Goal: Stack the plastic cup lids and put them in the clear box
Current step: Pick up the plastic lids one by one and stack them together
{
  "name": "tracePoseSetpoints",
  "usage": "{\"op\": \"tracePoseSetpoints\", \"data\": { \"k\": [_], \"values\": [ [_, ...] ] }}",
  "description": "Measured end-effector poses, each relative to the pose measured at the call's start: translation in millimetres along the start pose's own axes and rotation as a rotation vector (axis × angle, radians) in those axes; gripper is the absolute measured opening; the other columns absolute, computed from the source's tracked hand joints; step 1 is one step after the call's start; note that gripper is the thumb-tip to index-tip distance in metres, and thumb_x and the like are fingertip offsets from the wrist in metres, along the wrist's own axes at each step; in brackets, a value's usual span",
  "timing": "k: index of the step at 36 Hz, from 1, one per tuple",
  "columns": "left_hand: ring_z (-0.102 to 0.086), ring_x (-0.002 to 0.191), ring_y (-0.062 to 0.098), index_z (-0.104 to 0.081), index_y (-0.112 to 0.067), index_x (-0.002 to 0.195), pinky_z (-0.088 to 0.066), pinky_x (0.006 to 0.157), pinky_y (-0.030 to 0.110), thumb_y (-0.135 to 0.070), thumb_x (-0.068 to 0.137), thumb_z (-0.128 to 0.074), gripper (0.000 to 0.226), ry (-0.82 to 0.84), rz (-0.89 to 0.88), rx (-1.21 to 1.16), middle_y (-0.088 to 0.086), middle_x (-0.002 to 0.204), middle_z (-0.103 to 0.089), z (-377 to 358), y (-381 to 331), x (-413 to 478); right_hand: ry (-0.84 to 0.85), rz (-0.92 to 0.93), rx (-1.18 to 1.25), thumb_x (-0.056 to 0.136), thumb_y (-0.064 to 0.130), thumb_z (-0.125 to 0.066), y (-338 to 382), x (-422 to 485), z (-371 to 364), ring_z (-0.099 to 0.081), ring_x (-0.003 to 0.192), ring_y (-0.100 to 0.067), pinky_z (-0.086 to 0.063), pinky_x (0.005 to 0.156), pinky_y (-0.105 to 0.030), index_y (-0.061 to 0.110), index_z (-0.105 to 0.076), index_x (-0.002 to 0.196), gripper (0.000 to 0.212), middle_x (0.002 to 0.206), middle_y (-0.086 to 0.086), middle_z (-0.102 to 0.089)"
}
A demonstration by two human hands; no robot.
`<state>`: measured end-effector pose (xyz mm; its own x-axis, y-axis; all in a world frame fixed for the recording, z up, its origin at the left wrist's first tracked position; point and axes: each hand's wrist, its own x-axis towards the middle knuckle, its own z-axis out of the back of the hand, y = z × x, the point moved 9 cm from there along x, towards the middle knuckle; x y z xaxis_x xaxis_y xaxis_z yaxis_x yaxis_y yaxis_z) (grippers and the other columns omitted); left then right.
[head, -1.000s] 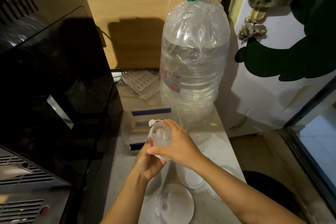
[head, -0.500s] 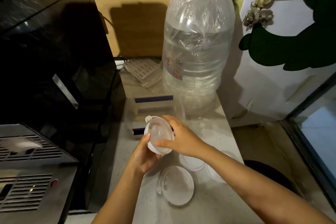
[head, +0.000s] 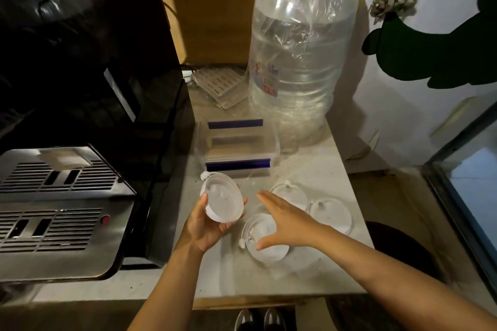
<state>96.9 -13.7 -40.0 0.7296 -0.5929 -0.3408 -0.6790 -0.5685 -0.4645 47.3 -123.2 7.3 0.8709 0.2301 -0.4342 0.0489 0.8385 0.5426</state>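
My left hand (head: 205,226) holds a small stack of clear plastic cup lids (head: 223,200) tilted above the counter, just in front of the clear box. My right hand (head: 285,222) hovers open, fingers spread, over a loose lid (head: 265,243) lying on the counter; whether it touches the lid I cannot tell. Two more lids lie to the right, one nearer the box (head: 291,193) and one further right (head: 332,215). The clear box (head: 238,142) with blue clips stands open behind the stack.
A large clear water bottle (head: 301,56) wrapped in plastic stands behind the box. A black appliance (head: 88,83) and a steel vented machine (head: 59,209) fill the left. The grey counter (head: 309,274) ends at the front and right; shoes (head: 258,320) show below.
My right hand has let go of the stack and moved down and right over the loose lid. My left hand alone keeps the stack. The camera has tilted downward.
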Motion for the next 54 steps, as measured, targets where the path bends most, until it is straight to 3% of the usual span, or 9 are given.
{"op": "tracePoseSetpoints", "data": {
  "k": [4,11,20,27,34,42,45,49,54],
  "values": [
    [-0.067,0.088,0.03,-0.048,-0.021,0.119,-0.058,0.05,0.035,-0.04,0.029,-0.092,0.102,0.021,-0.001,-0.009,0.012,0.104,-0.06,2.3,3.2,-7.2,0.055,0.016,-0.107,0.068,0.044,-0.074,-0.9,-0.8,-17.3,-0.003,0.146,-0.017,-0.019,0.117,-0.034,0.022,0.0,0.147,0.11,0.159,0.001,0.002],
    [-0.068,0.091,0.03,-0.05,-0.024,0.117,-0.061,0.065,0.042,-0.042,0.029,-0.092,0.1,0.025,0.012,0.025,0.012,0.11,-0.056,4.8,7.2,-15.6,0.086,0.032,-0.217,0.065,0.041,-0.077,-1.1,-0.7,-31.7,-0.009,0.146,-0.022,-0.021,0.118,-0.037,0.018,-0.003,0.147,0.113,0.159,-0.004,-0.004],
    [-0.068,0.09,0.029,-0.05,-0.023,0.117,-0.061,0.066,0.042,-0.041,0.029,-0.092,0.099,0.047,0.015,0.026,0.012,0.109,-0.056,-2.1,6.4,-15.7,0.046,0.012,-0.186,0.066,0.037,-0.077,0.0,0.1,-25.5,-0.022,0.141,-0.023,-0.031,0.113,-0.036,0.018,-0.008,0.146,0.107,0.156,-0.004,-0.018],
    [-0.068,0.089,0.029,-0.048,-0.025,0.119,-0.06,0.068,0.045,-0.042,0.03,-0.092,0.101,0.048,-0.017,0.021,0.012,0.107,-0.059,-7.0,-2.2,-10.0,-0.041,-0.007,-0.117,0.065,0.04,-0.078,3.3,-5.1,8.4,-0.032,0.135,-0.02,-0.041,0.105,-0.036,0.02,-0.016,0.142,0.101,0.152,-0.001,-0.026],
    [-0.069,0.084,0.029,-0.054,-0.022,0.11,-0.061,0.063,0.042,-0.039,0.022,-0.093,0.098,0.089,-0.075,-0.002,0.012,0.098,-0.065,-31.6,-12.6,-6.4,-0.184,-0.039,-0.037,0.063,0.046,-0.078,5.7,-11.5,63.8,-0.014,0.145,-0.017,-0.028,0.114,-0.037,0.024,-0.003,0.147,0.115,0.159,0.004,-0.009],
    [-0.062,0.09,0.029,-0.056,-0.019,0.103,-0.061,0.064,0.04,-0.037,0.016,-0.093,0.096,0.134,-0.105,0.059,0.014,0.102,-0.056,-74.5,-19.8,-0.7,-0.362,-0.023,0.228,0.058,0.043,-0.082,25.6,-21.6,118.1,-0.022,0.142,-0.017,-0.029,0.11,-0.034,0.025,-0.01,0.147,0.116,0.156,0.004,-0.019],
    [-0.061,0.087,0.028,-0.061,-0.019,0.098,-0.059,0.068,0.039,-0.039,0.017,-0.093,0.089,0.153,-0.132,0.092,0.013,0.095,-0.063,-87.2,-23.3,3.3,-0.386,-0.005,0.354,0.061,0.038,-0.082,34.0,-22.2,125.9,-0.032,0.136,-0.017,-0.034,0.106,-0.032,0.021,-0.017,0.145,0.108,0.151,0.005,-0.03],
    [-0.07,0.081,0.024,-0.064,-0.02,0.098,-0.059,0.069,0.038,-0.039,0.021,-0.093,0.084,0.174,-0.157,0.13,0.009,0.089,-0.073,-100.0,-27.7,8.7,-0.386,0.044,0.492,0.066,0.029,-0.08,49.0,-19.6,128.4,-0.049,0.107,-0.01,-0.044,0.087,-0.026,0.024,-0.041,0.13,0.075,0.111,0.015,-0.047],
    [-0.072,0.079,0.019,-0.059,-0.018,0.104,-0.061,0.067,0.034,-0.041,0.02,-0.093,0.094,0.142,-0.17,0.17,0.006,0.085,-0.076,-107.1,-30.0,12.8,-0.406,0.058,0.536,0.062,0.034,-0.082,54.7,-9.3,125.5,-0.055,0.108,-0.014,-0.05,0.095,-0.037,0.025,-0.046,0.126,0.074,0.118,0.006,-0.057]
  ]
}}
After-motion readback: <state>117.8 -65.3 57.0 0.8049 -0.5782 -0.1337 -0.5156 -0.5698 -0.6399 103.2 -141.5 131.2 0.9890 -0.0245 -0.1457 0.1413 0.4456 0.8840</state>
